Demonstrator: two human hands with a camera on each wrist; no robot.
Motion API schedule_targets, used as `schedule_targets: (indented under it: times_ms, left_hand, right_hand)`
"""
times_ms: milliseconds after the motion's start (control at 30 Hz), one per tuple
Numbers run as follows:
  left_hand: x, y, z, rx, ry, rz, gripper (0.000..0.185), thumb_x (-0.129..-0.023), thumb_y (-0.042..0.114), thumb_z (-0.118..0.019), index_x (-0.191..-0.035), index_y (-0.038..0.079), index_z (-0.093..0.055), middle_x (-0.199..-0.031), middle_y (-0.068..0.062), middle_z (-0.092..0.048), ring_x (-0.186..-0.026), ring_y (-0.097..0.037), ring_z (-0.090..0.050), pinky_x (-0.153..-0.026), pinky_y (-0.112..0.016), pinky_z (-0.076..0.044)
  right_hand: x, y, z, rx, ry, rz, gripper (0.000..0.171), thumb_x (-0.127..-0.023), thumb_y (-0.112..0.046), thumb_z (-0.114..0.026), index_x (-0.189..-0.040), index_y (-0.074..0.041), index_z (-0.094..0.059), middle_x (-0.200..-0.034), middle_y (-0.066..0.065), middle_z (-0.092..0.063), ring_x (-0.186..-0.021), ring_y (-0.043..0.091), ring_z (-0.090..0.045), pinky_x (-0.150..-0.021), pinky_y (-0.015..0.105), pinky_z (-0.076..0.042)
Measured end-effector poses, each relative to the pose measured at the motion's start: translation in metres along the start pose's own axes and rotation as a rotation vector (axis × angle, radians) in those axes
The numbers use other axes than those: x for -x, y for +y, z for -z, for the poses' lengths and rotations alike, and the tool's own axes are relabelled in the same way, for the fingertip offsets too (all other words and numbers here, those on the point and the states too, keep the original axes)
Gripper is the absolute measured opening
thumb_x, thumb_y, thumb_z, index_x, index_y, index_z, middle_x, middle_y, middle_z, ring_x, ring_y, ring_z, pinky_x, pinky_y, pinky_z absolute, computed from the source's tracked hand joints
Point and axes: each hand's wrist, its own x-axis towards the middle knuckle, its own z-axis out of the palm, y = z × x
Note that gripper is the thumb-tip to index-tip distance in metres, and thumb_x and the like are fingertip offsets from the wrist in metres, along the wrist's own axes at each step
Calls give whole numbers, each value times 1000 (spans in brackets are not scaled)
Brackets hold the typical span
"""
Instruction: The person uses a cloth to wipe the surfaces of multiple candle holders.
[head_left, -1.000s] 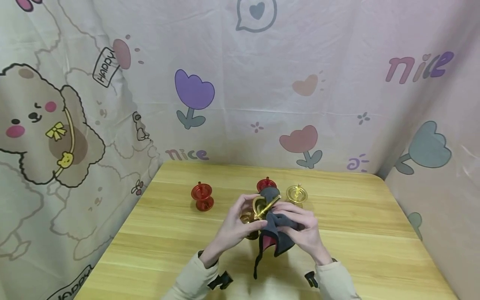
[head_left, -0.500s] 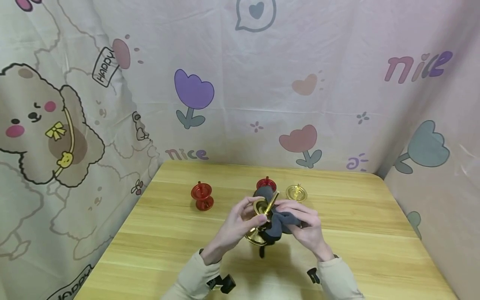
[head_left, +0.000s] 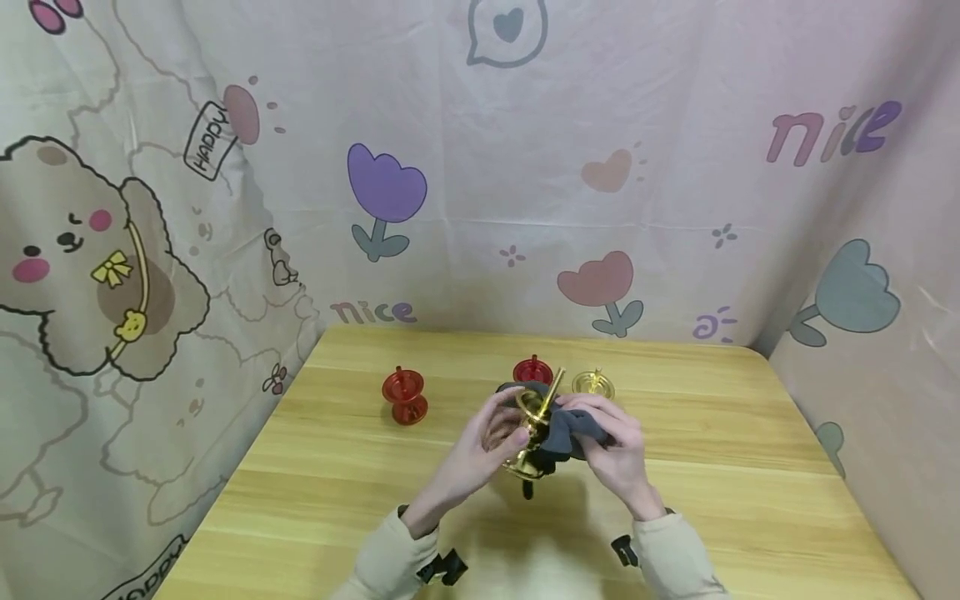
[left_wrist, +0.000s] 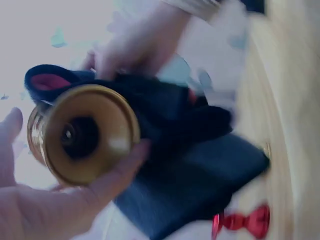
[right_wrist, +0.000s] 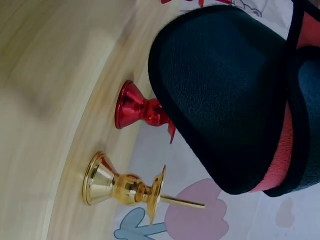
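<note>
My left hand [head_left: 487, 437] grips a gold candle holder [head_left: 531, 429] above the wooden table [head_left: 315, 483], its spike tilted up to the right. In the left wrist view the holder's round base [left_wrist: 85, 132] faces the camera, held between thumb and fingers. My right hand [head_left: 611, 446] holds a dark grey cloth [head_left: 566, 433] with a pink lining against the holder. The cloth [right_wrist: 235, 95] fills most of the right wrist view.
A red candle holder [head_left: 405, 397] stands at the left. Another red holder [head_left: 532, 371] and a second gold holder [head_left: 593, 384] stand just behind my hands; the right wrist view shows both, red [right_wrist: 137, 110] and gold [right_wrist: 125, 187]. Patterned fabric walls surround the table.
The gold holder has turned in my left hand and its spike points more upright. The cloth has bunched up closer around it, with less of it hanging down.
</note>
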Motion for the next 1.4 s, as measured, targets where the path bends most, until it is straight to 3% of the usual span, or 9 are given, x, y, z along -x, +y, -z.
schedule_targets:
  times_ms: [133, 267, 400, 500, 633, 800, 1033, 1267, 1400]
  left_hand:
    - [4, -9, -3, -256, 1, -172, 97, -88, 20, -79, -162, 21, -15, -145, -15, -54, -132, -31, -56, -111, -45, -48]
    - [6, -13, -5, -390, 33, -306, 108, -81, 16, -85, -163, 16, -15, -141, -15, -59, -127, -29, -61, -109, -43, -50]
    - [8, -13, -1, -245, -9, -279, 104, -82, 11, -83, -163, 18, -18, -141, -18, -59, -126, -21, -62, -109, -35, -51]
    - [11, -14, 7, 29, -144, -254, 102, -86, 7, -78, -163, 16, -13, -149, -31, -46, -132, -15, -58, -109, -32, -49]
    - [13, -15, 16, 292, -313, -222, 97, -92, 9, -72, -163, 10, -6, -155, -41, -27, -138, -15, -52, -108, -31, -50]
    - [14, -10, 15, 131, -258, -153, 97, -91, 17, -75, -164, 21, -10, -146, -35, -46, -136, -17, -55, -111, -31, -48]
    - [15, -7, 1, -195, -62, -166, 102, -87, 16, -80, -164, 25, -12, -133, -15, -65, -123, -18, -62, -106, -29, -50]
    - [14, -12, 8, 213, -270, -205, 92, -95, 5, -66, -164, 19, -6, -139, -45, -46, -126, -12, -62, -98, -26, -55]
    - [12, -10, 8, 110, -243, -197, 93, -96, 11, -68, -164, 24, -7, -141, -38, -51, -129, -13, -60, -104, -25, -51]
  right_hand:
    - [0, -1, 4, 66, 54, -55, 15, -80, 15, -70, -95, 14, -71, -102, 21, -73, -102, 25, -71, -98, 27, -56]
    - [-2, -3, 5, 83, 40, -93, 19, -78, 17, -71, -97, 12, -72, -105, 19, -74, -105, 23, -71, -99, 26, -55]
    - [-3, -7, 4, 40, 3, -106, 20, -82, 12, -72, -101, 9, -72, -109, 17, -74, -109, 19, -70, -100, 25, -54]
    - [-4, -12, 1, -18, -15, -120, 21, -84, 6, -74, -105, 7, -72, -110, 14, -74, -110, 15, -69, -100, 24, -53]
    - [-4, -17, -3, -83, -15, -155, 36, -73, 22, -68, -104, 4, -72, -107, 11, -75, -105, 14, -70, -97, 24, -53]
    - [-2, -16, -4, -64, 22, -123, 44, -64, 30, -58, -99, 8, -72, -103, 14, -75, -102, 17, -71, -96, 26, -55]
    - [-1, -9, -1, 35, 23, -12, 9, -88, 10, -68, -96, 12, -70, -100, 20, -73, -100, 25, -71, -98, 26, -56]
    - [-5, -14, -2, -57, 15, -33, 19, -82, 17, -66, -99, 12, -71, -101, 19, -73, -104, 21, -70, -98, 28, -56]
    - [-4, -14, -2, -15, 41, -46, 26, -76, 23, -64, -98, 11, -71, -99, 19, -73, -101, 21, -71, -97, 27, -56]
